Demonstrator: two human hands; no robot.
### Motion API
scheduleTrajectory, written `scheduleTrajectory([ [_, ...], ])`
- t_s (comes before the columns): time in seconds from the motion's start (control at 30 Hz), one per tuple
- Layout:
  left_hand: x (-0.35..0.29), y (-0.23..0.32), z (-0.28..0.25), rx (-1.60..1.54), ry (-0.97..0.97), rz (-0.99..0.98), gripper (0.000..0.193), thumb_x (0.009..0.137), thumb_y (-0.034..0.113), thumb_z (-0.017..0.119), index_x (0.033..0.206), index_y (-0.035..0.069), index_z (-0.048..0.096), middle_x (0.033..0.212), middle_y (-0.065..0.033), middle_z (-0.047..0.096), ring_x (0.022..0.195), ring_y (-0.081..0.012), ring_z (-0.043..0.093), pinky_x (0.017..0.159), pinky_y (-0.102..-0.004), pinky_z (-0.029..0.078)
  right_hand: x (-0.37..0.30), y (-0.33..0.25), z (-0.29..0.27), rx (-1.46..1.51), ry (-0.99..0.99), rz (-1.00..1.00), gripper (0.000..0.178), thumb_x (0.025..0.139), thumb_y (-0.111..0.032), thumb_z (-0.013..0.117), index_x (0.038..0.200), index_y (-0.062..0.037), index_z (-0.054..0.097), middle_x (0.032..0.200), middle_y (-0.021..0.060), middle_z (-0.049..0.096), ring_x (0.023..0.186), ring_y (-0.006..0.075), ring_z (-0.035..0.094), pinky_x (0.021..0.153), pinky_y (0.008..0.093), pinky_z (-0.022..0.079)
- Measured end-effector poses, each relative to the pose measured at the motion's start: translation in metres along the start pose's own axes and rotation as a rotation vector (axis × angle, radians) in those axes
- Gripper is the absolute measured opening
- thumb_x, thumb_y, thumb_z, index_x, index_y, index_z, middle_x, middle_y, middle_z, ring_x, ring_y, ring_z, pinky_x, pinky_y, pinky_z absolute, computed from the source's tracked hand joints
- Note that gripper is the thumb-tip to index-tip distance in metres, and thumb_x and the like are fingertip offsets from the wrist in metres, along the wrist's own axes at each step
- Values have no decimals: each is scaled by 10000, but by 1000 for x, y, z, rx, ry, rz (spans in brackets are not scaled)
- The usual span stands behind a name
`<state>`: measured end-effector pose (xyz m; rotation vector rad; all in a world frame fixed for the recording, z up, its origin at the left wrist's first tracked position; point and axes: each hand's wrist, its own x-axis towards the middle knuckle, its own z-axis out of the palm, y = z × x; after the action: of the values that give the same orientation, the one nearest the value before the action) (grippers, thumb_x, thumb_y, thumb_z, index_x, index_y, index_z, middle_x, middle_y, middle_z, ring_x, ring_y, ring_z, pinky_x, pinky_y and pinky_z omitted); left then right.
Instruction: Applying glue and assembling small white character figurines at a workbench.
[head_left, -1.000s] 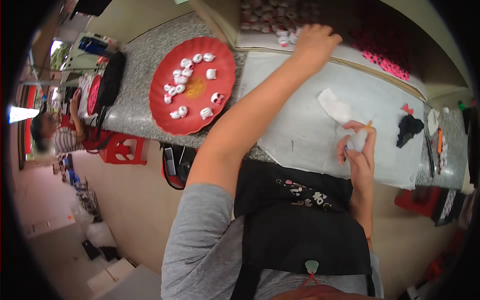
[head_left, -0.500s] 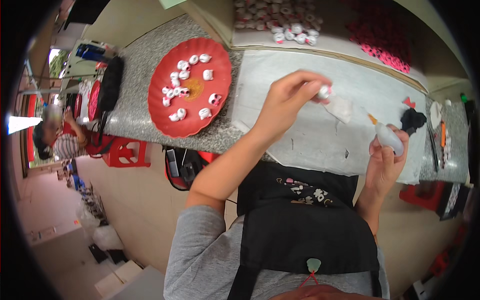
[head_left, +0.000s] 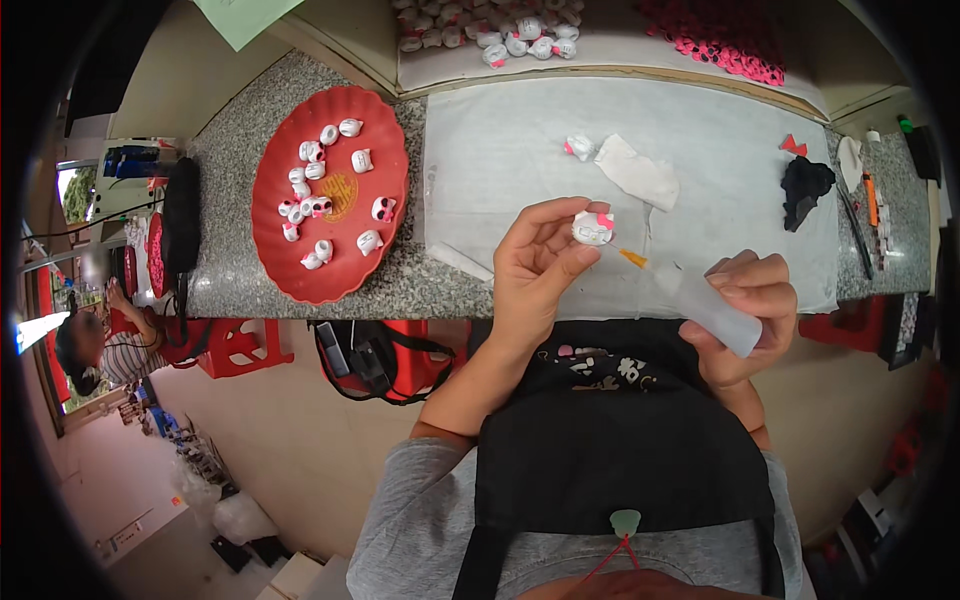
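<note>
Between thumb and fingers, my left hand [head_left: 530, 265] pinches a small white cat-head figurine [head_left: 592, 229] with a pink bow, its front turned up. My right hand [head_left: 752, 310] is wrapped round a translucent white squeeze bottle [head_left: 725, 318]. The bottle's orange nozzle [head_left: 632, 258] points left and sits just beside the figurine; I cannot tell whether they touch. Both hands are over the near part of the white paper sheet [head_left: 520, 130]. Beyond them lie a crumpled white tissue [head_left: 637, 172] and another white-and-pink piece [head_left: 579, 148].
At left is a red scalloped tray [head_left: 275, 240] with several cat heads. A shelf behind holds more white pieces [head_left: 528, 45] and pink pieces [head_left: 720, 50]. A black cloth [head_left: 806, 190] and an orange pen-like tool [head_left: 871, 200] are at right. Another person [head_left: 115, 345] sits far left.
My left hand has drawn back from beside the tissue toward me with the cat head. The bottle in my right hand has come closer to it. The whole view has shifted.
</note>
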<state>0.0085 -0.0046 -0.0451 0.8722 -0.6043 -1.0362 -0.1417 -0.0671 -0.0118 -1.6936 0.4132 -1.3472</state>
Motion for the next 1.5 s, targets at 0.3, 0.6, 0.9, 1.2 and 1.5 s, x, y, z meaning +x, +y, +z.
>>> scheduleTrajectory([
  [0.3,-1,-3,1,-4,-25,-6,356,691,-32,538,1022,-7,410,1009,-180,477,873,-210,513,792,-330,408,-2,-2,0,-74,-23,6,366,542,-129,731,798,-73,476,774,51,457,570,122,430,514,233,369],
  [0.6,-2,-3,2,-4,-15,-1,351,686,-29,544,1013,-2,418,1012,-182,472,874,-210,513,796,-330,404,0,-4,-3,-67,-57,-12,347,545,-81,712,798,-71,475,771,61,452,571,126,422,514,234,365],
  [0.9,-2,-5,2,-31,-18,-29,354,684,-30,545,1013,0,419,1013,-181,471,879,-211,511,803,-331,400,-1,-2,-3,-97,-48,-42,346,554,-78,707,793,-77,457,773,60,446,584,130,419,516,237,369],
  [1.2,-2,-6,2,-41,-21,-29,358,681,-40,544,1014,-5,417,1009,-183,477,873,-215,516,788,-323,407,-1,-4,-2,-82,-91,-35,349,553,-65,702,799,-78,454,780,62,445,583,130,418,514,238,368],
  [1.5,-4,-5,2,-15,-33,-22,349,678,-55,544,1002,-9,422,1009,-184,480,885,-201,510,780,-299,403,-2,-3,0,-73,-65,-24,343,563,-79,703,801,-81,456,778,61,447,579,125,415,517,233,368],
])
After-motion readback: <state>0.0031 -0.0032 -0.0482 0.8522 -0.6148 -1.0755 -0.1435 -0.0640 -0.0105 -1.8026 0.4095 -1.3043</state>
